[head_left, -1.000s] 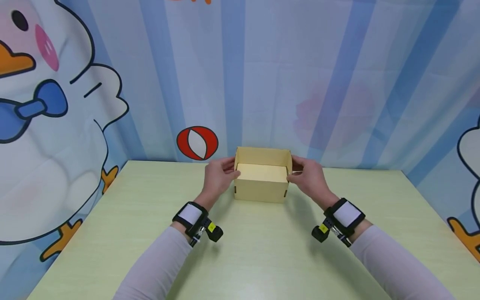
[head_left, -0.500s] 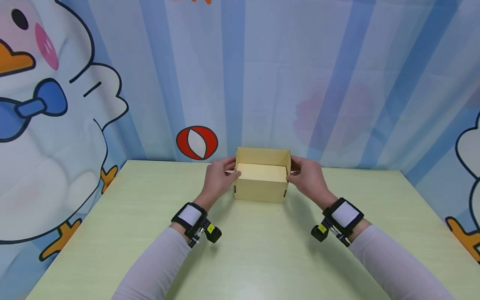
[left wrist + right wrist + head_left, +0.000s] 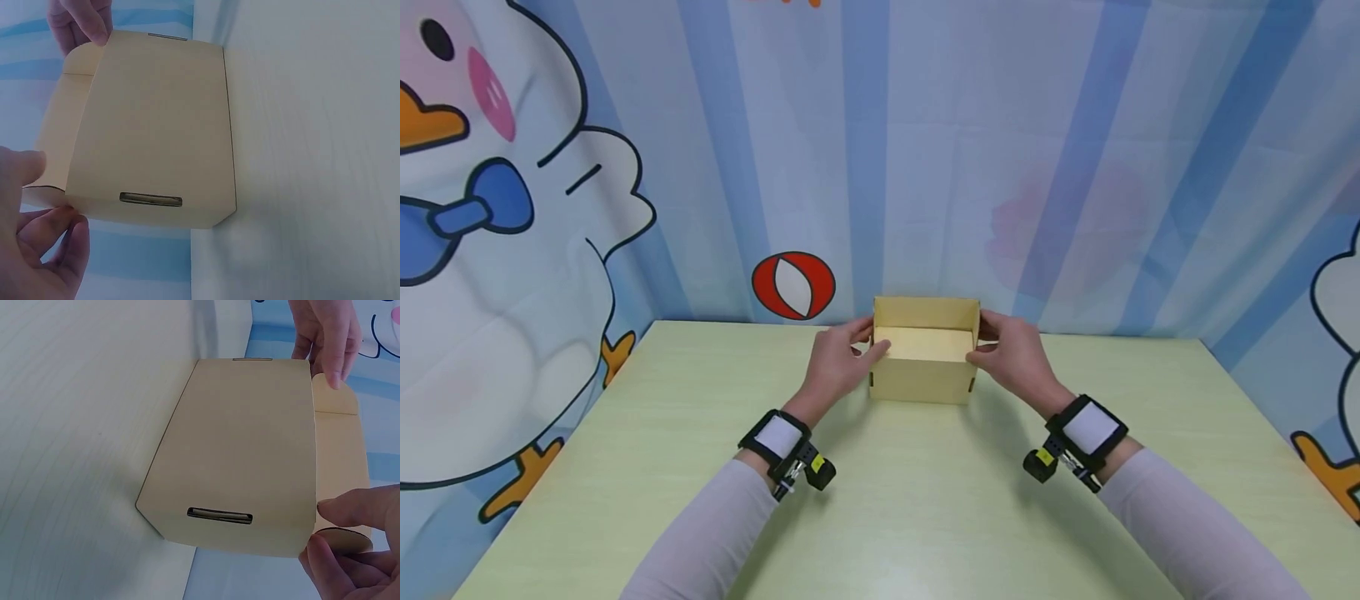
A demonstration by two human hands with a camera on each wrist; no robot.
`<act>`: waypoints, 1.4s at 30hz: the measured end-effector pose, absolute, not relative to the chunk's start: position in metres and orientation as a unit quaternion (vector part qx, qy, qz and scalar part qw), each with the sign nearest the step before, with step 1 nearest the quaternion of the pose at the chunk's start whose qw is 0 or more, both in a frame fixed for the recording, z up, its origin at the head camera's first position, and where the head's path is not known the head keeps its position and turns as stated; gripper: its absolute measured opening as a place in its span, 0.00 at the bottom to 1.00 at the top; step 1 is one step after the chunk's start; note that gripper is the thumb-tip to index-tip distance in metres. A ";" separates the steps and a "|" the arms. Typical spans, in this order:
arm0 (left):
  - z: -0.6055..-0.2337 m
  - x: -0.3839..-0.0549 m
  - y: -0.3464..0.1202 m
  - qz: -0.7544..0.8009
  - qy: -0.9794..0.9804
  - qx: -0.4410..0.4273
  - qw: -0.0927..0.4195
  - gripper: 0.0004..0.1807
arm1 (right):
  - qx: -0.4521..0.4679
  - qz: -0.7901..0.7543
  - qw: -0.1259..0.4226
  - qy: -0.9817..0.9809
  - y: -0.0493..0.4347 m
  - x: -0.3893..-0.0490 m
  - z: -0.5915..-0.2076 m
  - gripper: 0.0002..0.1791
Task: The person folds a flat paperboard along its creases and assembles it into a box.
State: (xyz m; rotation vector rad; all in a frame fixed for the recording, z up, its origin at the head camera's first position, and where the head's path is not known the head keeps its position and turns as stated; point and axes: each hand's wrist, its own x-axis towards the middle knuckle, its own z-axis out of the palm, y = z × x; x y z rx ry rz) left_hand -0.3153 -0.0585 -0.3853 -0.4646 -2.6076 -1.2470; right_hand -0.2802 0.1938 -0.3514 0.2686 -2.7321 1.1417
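A small tan cardboard box stands at the back middle of the table with its upper side uncovered. My left hand is at its left side, fingers outside the side wall and thumb reaching over the edge. On the opposite side, my right hand holds the right wall between thumb and fingers. In the right wrist view, the right thumb lies over the inner side of a rounded side flap. The left wrist view shows a slot near the box's corner.
The pale wood-look table runs back to a blue striped cloth printed with cartoon figures. Each wrist wears a black strap with a small camera, the left camera and right camera both facing inward.
Both thumbs have slid inward over the box's side edges, the left one further. The left wrist has shifted slightly left. The box has barely moved.
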 end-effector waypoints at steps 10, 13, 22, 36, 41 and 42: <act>-0.385 -0.316 -0.070 -0.429 -0.874 -0.197 0.117 0.25 | 0.103 0.366 0.095 -0.920 0.201 -0.280 -0.356 0.30; -0.385 -0.317 -0.073 -0.438 -0.868 -0.206 0.108 0.28 | 0.106 0.378 0.095 -0.915 0.204 -0.280 -0.358 0.31; -0.387 -0.315 -0.077 -0.448 -0.863 -0.216 0.091 0.30 | 0.103 0.402 0.103 -0.904 0.207 -0.278 -0.366 0.35; -0.386 -0.312 -0.082 -0.449 -0.864 -0.216 0.071 0.31 | 0.121 0.443 0.127 -0.880 0.210 -0.278 -0.378 0.32; -0.384 -0.312 -0.084 -0.447 -0.865 -0.217 0.065 0.31 | 0.132 0.445 0.143 -0.874 0.210 -0.276 -0.382 0.30; -0.384 -0.312 -0.084 -0.446 -0.866 -0.216 0.064 0.31 | 0.131 0.442 0.145 -0.875 0.210 -0.276 -0.382 0.30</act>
